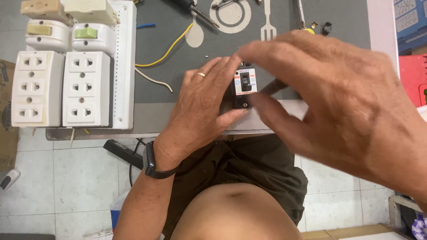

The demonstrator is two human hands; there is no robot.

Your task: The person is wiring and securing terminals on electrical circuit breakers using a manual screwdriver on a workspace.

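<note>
Left hand has its fingers and thumb wrapped around a small black breaker switch with a white label, pinching it by the sides right at the near edge of the grey table mat. There's a ring on one finger and a black wristband on that wrist. Right hand hovers close to the camera, fingers curled loosely with the index tip over the top of the switch; it's blurry, so I can't tell if it actually touches. Further out to the left sits a white board with two outlet blocks and some switches. A yellow wire, a white wire and a screwdriver lie on the mat behind.
</note>
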